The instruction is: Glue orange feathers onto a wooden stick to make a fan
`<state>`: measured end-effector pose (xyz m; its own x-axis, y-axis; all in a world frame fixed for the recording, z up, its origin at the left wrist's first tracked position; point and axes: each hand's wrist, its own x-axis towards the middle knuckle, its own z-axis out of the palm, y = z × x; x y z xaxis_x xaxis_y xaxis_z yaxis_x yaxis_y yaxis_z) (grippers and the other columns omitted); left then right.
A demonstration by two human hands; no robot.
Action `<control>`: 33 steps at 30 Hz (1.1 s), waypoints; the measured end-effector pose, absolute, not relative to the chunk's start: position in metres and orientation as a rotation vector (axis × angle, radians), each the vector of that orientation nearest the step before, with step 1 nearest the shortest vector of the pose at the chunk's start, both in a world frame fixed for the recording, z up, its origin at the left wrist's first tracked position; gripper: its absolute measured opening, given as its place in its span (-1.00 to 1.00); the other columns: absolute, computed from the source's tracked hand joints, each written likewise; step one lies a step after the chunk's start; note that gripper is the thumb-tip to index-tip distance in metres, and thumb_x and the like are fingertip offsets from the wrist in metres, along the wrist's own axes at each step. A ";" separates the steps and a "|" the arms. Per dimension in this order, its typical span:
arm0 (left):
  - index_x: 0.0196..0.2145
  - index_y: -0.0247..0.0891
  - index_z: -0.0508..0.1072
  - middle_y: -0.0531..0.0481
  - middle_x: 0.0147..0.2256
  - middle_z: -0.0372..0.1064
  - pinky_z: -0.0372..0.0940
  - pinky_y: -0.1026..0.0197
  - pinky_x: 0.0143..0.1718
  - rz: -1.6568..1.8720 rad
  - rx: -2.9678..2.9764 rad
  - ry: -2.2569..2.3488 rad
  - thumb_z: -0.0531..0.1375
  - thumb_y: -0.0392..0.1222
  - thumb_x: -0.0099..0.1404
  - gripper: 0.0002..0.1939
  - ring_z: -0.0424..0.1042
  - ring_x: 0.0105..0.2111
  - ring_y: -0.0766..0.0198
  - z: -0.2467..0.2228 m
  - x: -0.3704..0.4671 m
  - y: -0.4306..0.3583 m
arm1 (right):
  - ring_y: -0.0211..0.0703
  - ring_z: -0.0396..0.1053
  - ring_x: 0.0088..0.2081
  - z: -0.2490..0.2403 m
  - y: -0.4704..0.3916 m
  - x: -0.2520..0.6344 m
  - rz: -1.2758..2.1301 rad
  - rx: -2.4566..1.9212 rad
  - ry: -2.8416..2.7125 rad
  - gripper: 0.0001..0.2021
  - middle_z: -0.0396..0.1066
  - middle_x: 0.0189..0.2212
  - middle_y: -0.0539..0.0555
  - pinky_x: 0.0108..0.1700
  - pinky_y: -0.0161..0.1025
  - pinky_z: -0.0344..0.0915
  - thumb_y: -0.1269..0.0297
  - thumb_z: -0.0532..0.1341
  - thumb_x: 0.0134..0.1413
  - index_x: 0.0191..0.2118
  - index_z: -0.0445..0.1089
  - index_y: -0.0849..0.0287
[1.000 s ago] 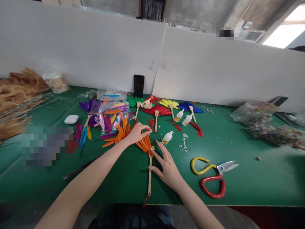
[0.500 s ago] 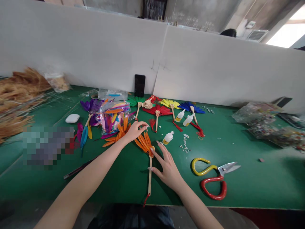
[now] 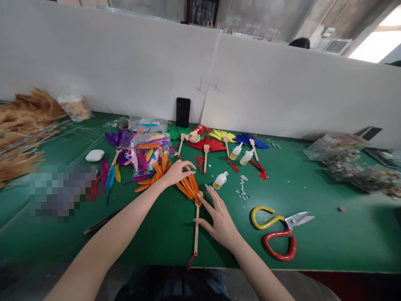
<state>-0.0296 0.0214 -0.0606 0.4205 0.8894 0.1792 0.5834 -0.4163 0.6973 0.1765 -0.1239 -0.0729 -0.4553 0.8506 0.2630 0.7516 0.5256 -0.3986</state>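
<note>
Beside loose slender orange feathers (image 3: 156, 177), curling left hand (image 3: 180, 172) nearly to a pinch, with any hold impossible to tell; touching orange-feathered fan (image 3: 189, 187) with slim pale wooden handle (image 3: 196, 236), lying on green tabletop (image 3: 328, 246), with loosely open right hand (image 3: 219, 215), near yellow-and-red-handled metal scissors (image 3: 285, 228)

Right hand (image 3: 220, 217) rests spread on the orange fan (image 3: 191, 191) — white bottle (image 3: 220, 180) at that hand's twelve o'clock, left hand (image 3: 178, 173) at the fan's eleven.
</note>
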 end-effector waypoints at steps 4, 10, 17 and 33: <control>-0.25 -0.17 0.47 0.04 -0.44 0.44 0.16 0.21 -0.33 0.739 2.141 1.243 0.15 -0.01 0.22 -0.76 0.31 -0.32 0.16 -0.058 -0.029 0.020 | 0.10 -0.22 0.32 -0.074 -0.124 0.176 0.318 -1.315 -2.337 -0.36 -0.21 0.32 0.15 0.22 0.10 0.06 -0.04 0.09 0.15 0.29 -0.02 0.04; -0.25 -0.18 0.47 0.03 -0.44 0.43 0.16 0.19 -0.28 0.750 2.152 1.253 0.15 -0.04 0.24 -0.79 0.29 -0.31 0.16 -0.058 -0.029 0.019 | 0.09 -0.22 0.32 -0.074 -0.124 0.177 0.304 -1.315 -2.346 -0.37 -0.21 0.32 0.16 0.22 0.09 0.05 -0.04 0.08 0.16 0.28 0.00 0.06; -0.21 -0.17 0.46 0.03 -0.43 0.41 0.15 0.19 -0.27 0.741 2.186 1.237 0.11 -0.11 0.29 -0.81 0.25 -0.28 0.15 -0.065 -0.032 0.017 | 0.10 -0.20 0.31 -0.072 -0.124 0.176 0.271 -1.314 -2.356 -0.39 -0.18 0.31 0.19 0.22 0.09 0.06 -0.01 0.08 0.17 0.28 0.02 0.08; -0.21 -0.17 0.45 0.04 -0.45 0.40 0.15 0.18 -0.24 0.721 2.243 1.211 0.09 -0.16 0.30 -0.83 0.26 -0.27 0.15 -0.067 -0.033 0.016 | 0.09 -0.05 0.27 -0.072 -0.127 0.179 0.245 -1.270 -2.164 -0.61 -0.05 0.26 0.25 0.18 0.05 0.16 0.16 0.12 0.18 0.09 0.31 0.17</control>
<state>-0.0325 0.0163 -0.0670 0.4674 0.8570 0.2171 0.5994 -0.4877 0.6347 0.1791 -0.1267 -0.0724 -0.3536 0.8406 0.4104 0.7278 0.5228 -0.4438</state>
